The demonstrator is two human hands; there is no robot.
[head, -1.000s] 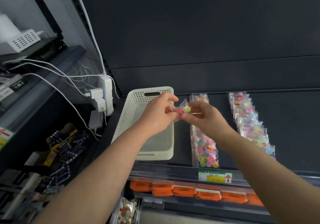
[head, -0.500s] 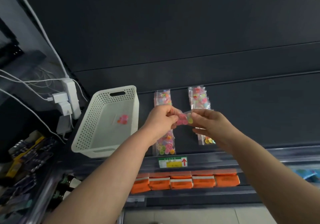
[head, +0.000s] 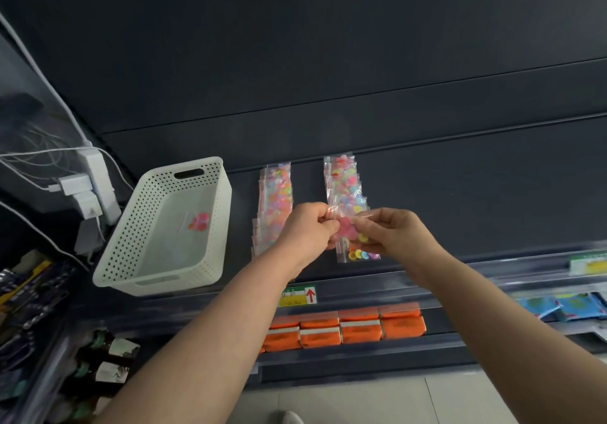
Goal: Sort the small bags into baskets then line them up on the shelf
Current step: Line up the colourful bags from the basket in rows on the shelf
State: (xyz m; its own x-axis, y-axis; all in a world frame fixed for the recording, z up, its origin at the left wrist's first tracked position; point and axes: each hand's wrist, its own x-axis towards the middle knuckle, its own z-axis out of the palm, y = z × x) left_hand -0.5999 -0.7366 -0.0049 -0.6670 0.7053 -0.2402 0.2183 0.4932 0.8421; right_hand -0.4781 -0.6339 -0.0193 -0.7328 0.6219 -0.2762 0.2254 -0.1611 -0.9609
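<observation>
Both hands meet above the shelf (head: 460,213). The left hand (head: 307,231) and right hand (head: 395,235) each pinch one small clear bag of pink buttons (head: 346,230), fingers (head: 365,226) curled tight on its edges. It hangs over the right row of bags (head: 345,180). The white basket (head: 131,226), at left, holds one bag (head: 198,221).

My forearms (head: 203,341) run bare from the lower frame edge to my left hand (head: 307,230) and right hand (head: 394,230). At bottom centre is a pale rounded tip (head: 292,418), perhaps my shoe.
</observation>
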